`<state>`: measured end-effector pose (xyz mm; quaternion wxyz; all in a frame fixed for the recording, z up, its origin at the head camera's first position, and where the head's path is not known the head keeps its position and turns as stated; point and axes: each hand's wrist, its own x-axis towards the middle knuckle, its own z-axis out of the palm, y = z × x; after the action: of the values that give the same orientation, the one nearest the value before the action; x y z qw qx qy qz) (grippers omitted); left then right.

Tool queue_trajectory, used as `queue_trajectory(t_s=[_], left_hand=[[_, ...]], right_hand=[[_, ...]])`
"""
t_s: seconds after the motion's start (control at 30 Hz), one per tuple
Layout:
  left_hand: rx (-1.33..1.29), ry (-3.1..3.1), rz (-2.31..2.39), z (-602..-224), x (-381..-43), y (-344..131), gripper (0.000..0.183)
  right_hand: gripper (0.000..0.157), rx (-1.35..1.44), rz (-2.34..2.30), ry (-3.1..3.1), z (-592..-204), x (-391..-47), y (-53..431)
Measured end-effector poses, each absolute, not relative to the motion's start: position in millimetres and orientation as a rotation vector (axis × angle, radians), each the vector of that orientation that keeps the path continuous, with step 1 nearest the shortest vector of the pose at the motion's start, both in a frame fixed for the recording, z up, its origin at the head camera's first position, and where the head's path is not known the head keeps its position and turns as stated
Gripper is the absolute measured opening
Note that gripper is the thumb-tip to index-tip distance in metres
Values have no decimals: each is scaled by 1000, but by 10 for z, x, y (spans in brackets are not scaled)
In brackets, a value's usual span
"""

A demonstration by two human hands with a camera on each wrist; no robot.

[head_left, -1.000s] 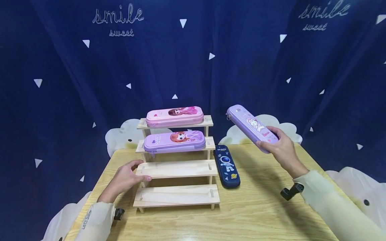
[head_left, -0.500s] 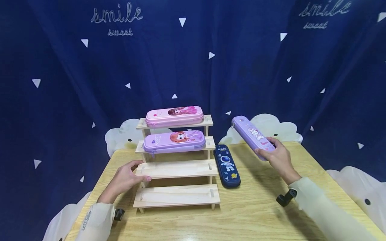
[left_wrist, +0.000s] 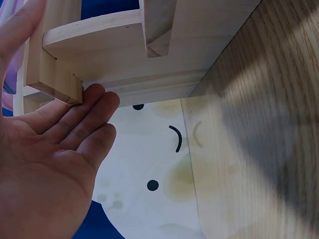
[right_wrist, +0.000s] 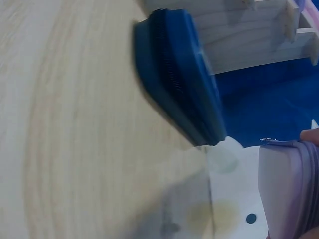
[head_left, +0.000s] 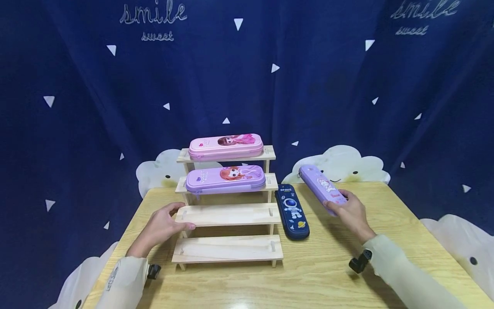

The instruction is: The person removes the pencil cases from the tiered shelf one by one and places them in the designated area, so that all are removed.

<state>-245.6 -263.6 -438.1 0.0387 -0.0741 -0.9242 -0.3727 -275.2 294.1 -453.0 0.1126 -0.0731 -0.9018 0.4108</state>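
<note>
To the right of the wooden rack (head_left: 227, 214), a purple pencil case (head_left: 315, 182) with a small white cartoon figure is held at its near end by the right hand (head_left: 350, 216). That grip is firm on the case: the thumb lies across the top face and the fingers wrap the far side. The case slants away to the left, a zip pull at its far corner. Whether it touches the tabletop (head_left: 320, 279) I cannot tell.

The left hand (head_left: 159, 225) grips the left end of the third shelf from the top, its thumb at the front edge and its fingers behind; the left wrist view shows those fingers nearly straight along the wood.

Between the rack and the purple case, a navy pencil case (head_left: 292, 212) with an astronaut lies on the tabletop, just beside the rack. On the top shelf rests a pink pencil case (head_left: 226, 147), and on the second a lilac pencil case (head_left: 225, 179), each showing a cartoon girl.

Behind hangs a dark blue curtain (head_left: 328, 98) with white triangles and cloud shapes. A black device (head_left: 360, 261) sits at the right cuff, another at the left.
</note>
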Motion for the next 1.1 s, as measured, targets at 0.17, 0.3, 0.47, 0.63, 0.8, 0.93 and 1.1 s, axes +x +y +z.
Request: queue_trajectory(t_s=[0.17, 0.3, 0.47, 0.63, 0.8, 0.93, 1.1], left_hand=[[-237, -2841, -1143, -4374, -2465, -2641, 90], [-229, -2846, -1151, -4389, -2463, -2642, 90], [-229, -2848, -1148, -4398, -2454, -2637, 90], [-225, -2841, -1147, -4392, -2458, -2640, 89], [-242, -2832, -1159, -4381, -2476, -2635, 89], [-224, -2836, -1171, -4378, -2470, -2639, 89], [-205, -2845, -1182, -4385, -2465, -2639, 90]], right_hand=[[90, -231, 1207, -2676, -4662, -2762, 2949], [93, -270, 1230, -2702, -4755, -2753, 2940], [95, -292, 1243, -2735, -4850, -2751, 2932], [97, -304, 1252, -2775, -4915, -2752, 2913], [96, -291, 1245, -2794, -4962, -2756, 2887], [95, -260, 1215, -2809, -4987, -2779, 2841], [92, -236, 1169, -2819, -5043, -2777, 2767]])
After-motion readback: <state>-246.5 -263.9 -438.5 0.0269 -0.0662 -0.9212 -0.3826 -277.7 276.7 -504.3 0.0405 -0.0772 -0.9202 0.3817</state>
